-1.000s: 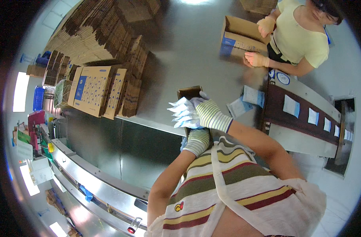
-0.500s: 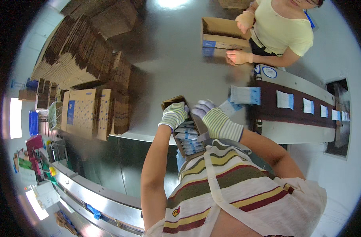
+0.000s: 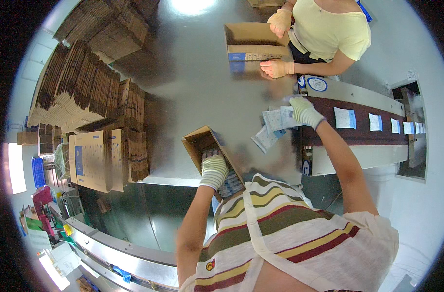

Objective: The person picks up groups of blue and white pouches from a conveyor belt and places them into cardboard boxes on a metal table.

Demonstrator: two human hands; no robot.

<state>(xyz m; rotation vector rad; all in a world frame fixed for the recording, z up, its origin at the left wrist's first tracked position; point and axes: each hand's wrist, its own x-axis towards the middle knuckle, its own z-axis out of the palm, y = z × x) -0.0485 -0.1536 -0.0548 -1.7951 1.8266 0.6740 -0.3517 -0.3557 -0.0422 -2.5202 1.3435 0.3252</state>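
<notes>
Forearms are coming in from the lower edge, over a striped apron; both hands are wearing knit work gloves. Left hand (image 3: 213,170) is pressing down inside the open carton (image 3: 202,142), fingers curled together over the packed pouches (image 3: 230,184) — probably seating them so the stack sits flat against the carton wall. Carton is lying tilted with its mouth toward the person, likely so it can be filled without leaning over.

Right hand (image 3: 303,111) is reaching out to the near end of the conveyor belt (image 3: 360,134), closed on a fanned bunch of white-and-blue sachets (image 3: 274,125) that is hanging off the belt's edge over the grey surface (image 3: 193,73). More single sachets (image 3: 344,118) are lying spaced along the dark belt, within arm's reach of the carton.

Farther out, a co-worker in a yellow top is steadying a second open carton (image 3: 256,43), one gloved hand (image 3: 275,68) flat beside it on the surface, the other (image 3: 280,20) at its rim. To the left, flattened cartons (image 3: 93,155) are leaning in rows, with taller cardboard stacks (image 3: 76,92) behind them.
</notes>
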